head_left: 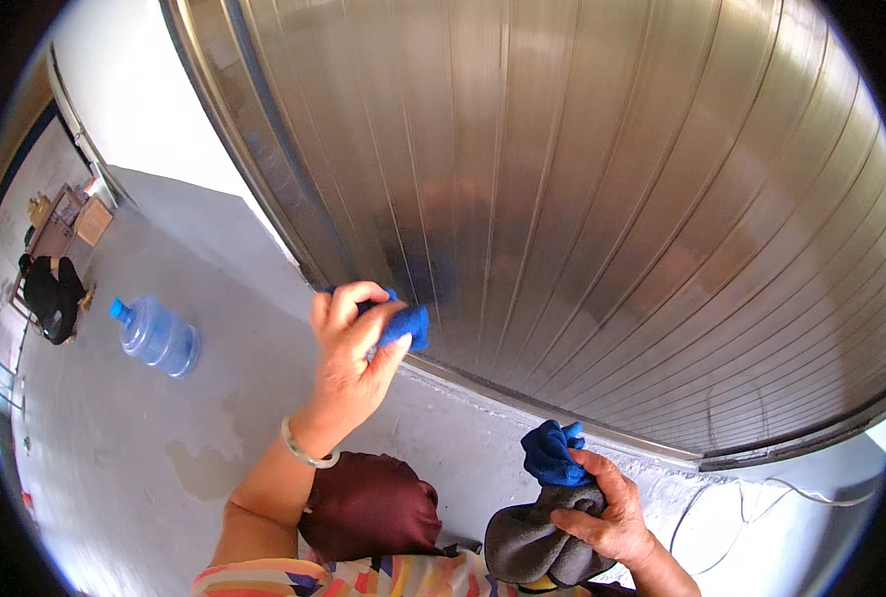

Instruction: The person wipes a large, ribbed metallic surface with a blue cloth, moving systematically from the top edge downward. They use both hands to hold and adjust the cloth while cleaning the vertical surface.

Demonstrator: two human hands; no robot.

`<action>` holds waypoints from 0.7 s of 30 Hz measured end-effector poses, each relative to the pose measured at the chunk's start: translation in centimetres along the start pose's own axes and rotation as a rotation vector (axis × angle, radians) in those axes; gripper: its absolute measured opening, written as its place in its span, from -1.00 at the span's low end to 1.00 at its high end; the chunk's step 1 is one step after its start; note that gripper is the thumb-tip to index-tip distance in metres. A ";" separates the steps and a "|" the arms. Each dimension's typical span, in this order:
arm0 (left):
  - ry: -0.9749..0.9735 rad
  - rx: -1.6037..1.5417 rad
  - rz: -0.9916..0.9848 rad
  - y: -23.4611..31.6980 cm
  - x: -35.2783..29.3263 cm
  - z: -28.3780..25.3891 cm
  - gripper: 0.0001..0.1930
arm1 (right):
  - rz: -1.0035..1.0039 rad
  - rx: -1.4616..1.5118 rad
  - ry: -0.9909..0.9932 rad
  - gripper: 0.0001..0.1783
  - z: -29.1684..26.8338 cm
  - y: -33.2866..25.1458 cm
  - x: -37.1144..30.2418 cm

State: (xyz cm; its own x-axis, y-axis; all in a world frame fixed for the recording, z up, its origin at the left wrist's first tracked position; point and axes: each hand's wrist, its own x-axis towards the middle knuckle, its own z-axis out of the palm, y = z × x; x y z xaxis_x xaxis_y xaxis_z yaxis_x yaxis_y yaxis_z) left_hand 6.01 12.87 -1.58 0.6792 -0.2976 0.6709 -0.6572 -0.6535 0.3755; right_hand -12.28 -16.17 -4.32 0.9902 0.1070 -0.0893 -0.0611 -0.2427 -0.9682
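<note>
My left hand (355,333) is closed round a bunched blue cloth (406,326), raised close to the lower left part of a shiny ribbed metal door (562,199). Whether the cloth touches the metal I cannot tell. Lower down, in front of my body, my right hand (607,512) grips a second blue cloth (551,453) by its fingers, together with a dark grey cloth (538,532) that hangs below it. A bangle (309,448) circles my left wrist.
A large blue water bottle (161,336) stands on the grey floor (234,388) to the left, near a wet patch (204,470). Farther left, a person in dark clothes (53,298) crouches by a cardboard box (93,221). A thin cable (742,512) lies at the lower right.
</note>
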 end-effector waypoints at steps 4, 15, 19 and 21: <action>0.227 -0.428 -0.214 -0.4 1.0 1.8 -0.88 | 0.027 -0.042 0.029 -0.26 -0.3 0.2 0.0; 0.395 -0.243 -0.098 -1.9 3.3 7.0 -0.81 | 0.056 -0.092 0.026 -0.23 -0.1 1.0 0.6; 0.288 -0.311 -0.218 -2.0 2.3 7.3 -0.83 | 0.115 -0.041 0.032 -0.22 0.0 2.1 0.5; 0.311 -0.223 -0.157 -2.8 0.8 9.0 -0.82 | 0.096 -0.059 0.023 -0.22 -0.1 1.9 0.7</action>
State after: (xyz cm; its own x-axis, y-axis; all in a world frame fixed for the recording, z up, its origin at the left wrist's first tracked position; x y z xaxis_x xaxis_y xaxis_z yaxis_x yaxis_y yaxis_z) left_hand 11.37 8.17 -7.87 0.6684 0.0408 0.7427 -0.6313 -0.4969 0.5955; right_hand -11.69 -16.70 -6.21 0.9828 0.0584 -0.1750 -0.1490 -0.3072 -0.9399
